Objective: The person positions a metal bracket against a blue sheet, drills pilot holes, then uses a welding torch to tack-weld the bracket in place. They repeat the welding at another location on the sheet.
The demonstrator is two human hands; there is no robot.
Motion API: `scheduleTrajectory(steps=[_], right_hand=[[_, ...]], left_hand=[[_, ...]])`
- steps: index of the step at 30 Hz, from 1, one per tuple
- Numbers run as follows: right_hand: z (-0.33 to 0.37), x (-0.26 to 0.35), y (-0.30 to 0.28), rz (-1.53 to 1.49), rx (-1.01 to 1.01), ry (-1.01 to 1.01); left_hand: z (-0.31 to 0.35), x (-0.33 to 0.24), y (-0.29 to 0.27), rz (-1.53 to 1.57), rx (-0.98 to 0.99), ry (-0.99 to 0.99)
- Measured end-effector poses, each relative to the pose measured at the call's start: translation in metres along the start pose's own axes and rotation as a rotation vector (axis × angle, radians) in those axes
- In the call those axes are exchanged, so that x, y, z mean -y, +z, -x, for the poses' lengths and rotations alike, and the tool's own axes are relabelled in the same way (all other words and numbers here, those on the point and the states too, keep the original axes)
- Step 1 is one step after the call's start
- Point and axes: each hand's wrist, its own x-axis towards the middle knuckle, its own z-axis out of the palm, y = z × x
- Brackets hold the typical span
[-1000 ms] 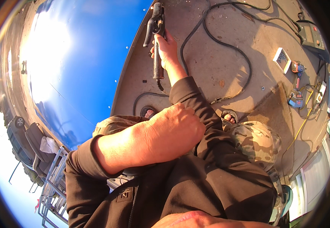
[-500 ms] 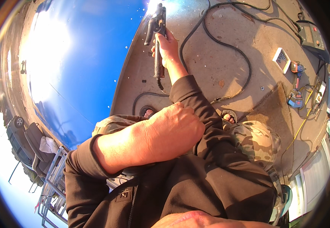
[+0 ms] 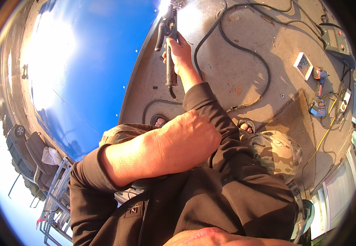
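My right hand [image 3: 179,55] is wrapped round the handle of a dark welding electrode holder [image 3: 170,65], its lever on the left side. At the holder's far end, by the top edge, a bright white glare washes out the tip and whatever it touches. A cable leaves the near end of the handle. My left hand [image 3: 188,139] is closed, back of the hand up, and overlaps my right forearm. Its fingers curl underneath, so anything in them is hidden. To the left of the holder runs the edge of a large glossy blue panel [image 3: 100,53].
Black cables [image 3: 264,61] loop over the concrete floor to a welding machine [image 3: 337,41]. A white box of screws [image 3: 303,65], a cordless drill [image 3: 319,88] and a yellow cord [image 3: 329,123] lie right. A brown mat [image 3: 295,117] is near my sandalled feet. Metal frames [image 3: 57,201] stand left.
The glare at the holder's tip is whiter, with less blue and fewer sparks. My right hand and the holder have come very slightly nearer. My left hand stays put.
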Motion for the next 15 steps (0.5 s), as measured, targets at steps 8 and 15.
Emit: scheduleTrajectory(steps=[8, 15], right_hand=[[0.002, 0.005, -0.004, -0.106, -0.030, -0.050], [0.004, 0.024, -0.030, -0.204, -0.045, -0.094]], left_hand=[[-0.002, 0.000, -0.005, 0.010, 0.100, -0.004], [-0.016, 0.000, -0.003, -0.030, 0.140, 0.033]])
